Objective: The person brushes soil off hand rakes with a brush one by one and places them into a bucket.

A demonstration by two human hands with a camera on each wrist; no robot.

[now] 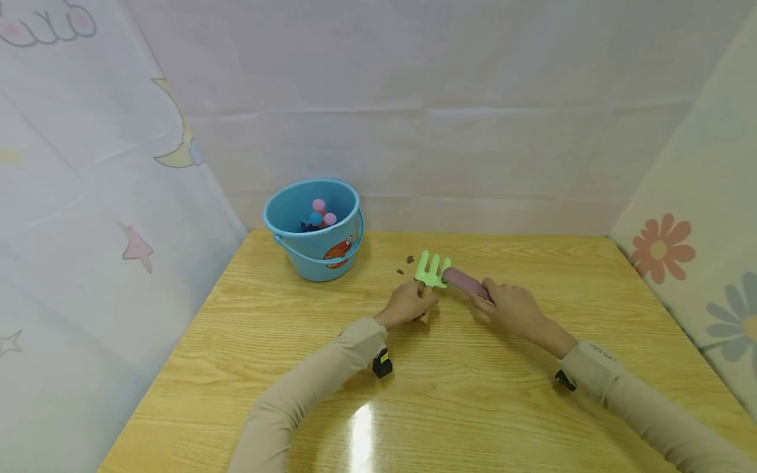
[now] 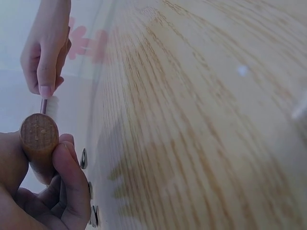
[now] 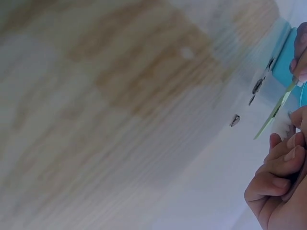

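Note:
My left hand (image 1: 409,302) grips the wooden handle (image 2: 39,134) of a small green garden fork (image 1: 430,278). Its three tines point toward the back of the table, and dark specks cling to it. In my right hand (image 1: 513,306) is a brush (image 1: 466,282) with a mauve handle, its head end against or very near the fork's right side. Pale bristles (image 2: 54,106) show in the left wrist view. Seen from the right wrist, the green fork (image 3: 277,110) is edge-on above the table, close to the fingers of my right hand (image 3: 283,177).
A blue bucket (image 1: 313,259) stands at the back left, holding several pink and blue knobbed items (image 1: 319,213). Small dark crumbs (image 1: 410,259) lie on the wooden table (image 1: 473,394) between bucket and fork. Printed cloth walls (image 1: 414,131) enclose the back and sides.

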